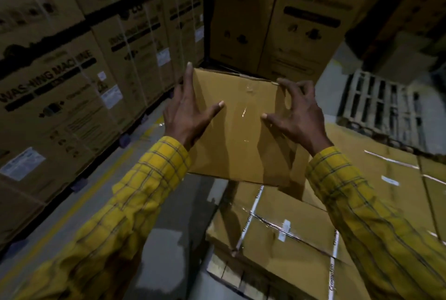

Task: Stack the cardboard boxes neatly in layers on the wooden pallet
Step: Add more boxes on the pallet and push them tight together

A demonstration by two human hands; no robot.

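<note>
A plain brown cardboard box [241, 140], taped along its top seam, sits between my two hands over the left end of a stack of strapped cardboard boxes [289, 239]. My left hand [185, 116] presses the box's left side with straight fingers, thumb spread across the top. My right hand [294, 116] grips the far right edge with curled fingers, thumb on the top. I cannot tell whether the box rests on the stack or hangs just above it. A strip of the wooden pallet [226, 273] shows under the stack.
Tall washing machine cartons [60, 97] line the left side beyond a yellow floor line [72, 208]. Two large cartons [277, 22] stand straight ahead. An empty wooden pallet [383, 106] leans at the right. Grey floor [169, 251] lies between the stack and the left wall.
</note>
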